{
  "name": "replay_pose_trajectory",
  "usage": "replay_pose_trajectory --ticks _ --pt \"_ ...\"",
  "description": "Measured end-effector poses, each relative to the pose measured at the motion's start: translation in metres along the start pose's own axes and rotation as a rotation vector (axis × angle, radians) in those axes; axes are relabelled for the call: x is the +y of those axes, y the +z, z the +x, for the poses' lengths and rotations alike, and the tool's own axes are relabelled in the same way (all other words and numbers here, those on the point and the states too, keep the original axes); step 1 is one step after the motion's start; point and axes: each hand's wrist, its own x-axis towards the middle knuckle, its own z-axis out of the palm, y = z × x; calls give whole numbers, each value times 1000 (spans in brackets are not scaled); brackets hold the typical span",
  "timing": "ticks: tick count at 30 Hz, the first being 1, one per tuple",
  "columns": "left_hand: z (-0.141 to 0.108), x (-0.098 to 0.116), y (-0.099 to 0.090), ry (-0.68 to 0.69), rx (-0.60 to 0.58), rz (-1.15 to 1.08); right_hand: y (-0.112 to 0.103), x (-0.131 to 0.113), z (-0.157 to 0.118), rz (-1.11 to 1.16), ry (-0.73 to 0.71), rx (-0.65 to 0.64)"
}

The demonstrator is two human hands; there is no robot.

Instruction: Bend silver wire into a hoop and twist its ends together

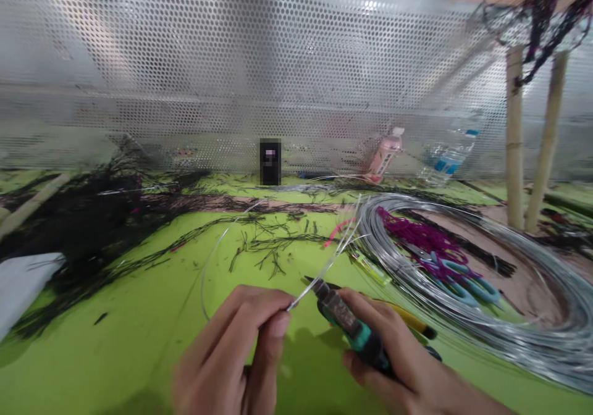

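Observation:
Between thumb and index finger, my left hand [241, 335] pinches a thin silvery wire [330, 260], whose strands run up and to the right. A looser curve of wire arcs away behind this hand. My right hand [393, 347] is wrapped round a pair of pliers [345, 316] with dark and teal handles. The pliers' jaws are at the wire, just right of my left fingertips; whether they grip it I cannot tell. Partly behind my right hand lies a tool with a yellow handle [410, 319]. Both hands are above a bright green tabletop [152, 316].
At right lies a large wire coil [463, 335], with blue-handled scissors [463, 282] and purple cord [419, 236] inside it. Bamboo posts [514, 143] stand behind. Black strands [106, 223] heap at left. A pink bottle [386, 155] and a water bottle [449, 155] stand near the perforated metal panel [222, 50].

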Motion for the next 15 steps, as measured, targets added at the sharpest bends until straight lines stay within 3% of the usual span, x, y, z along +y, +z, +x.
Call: replay_pose_trajectory --ticks 4,6,10,12,15 --pt "0 -4 -4 40 -22 115 -9 11 -24 -2 32 -14" --pt "0 -5 -4 1 -39 123 -12 16 -44 13 121 13" --pt "-1 -3 -3 -92 -28 99 -21 18 -67 164 272 -55" --pt "-2 -2 -2 -92 -10 113 -25 16 -67 184 275 -74" --pt "-2 -1 -1 -106 -10 127 -24 16 -66 72 165 -33"
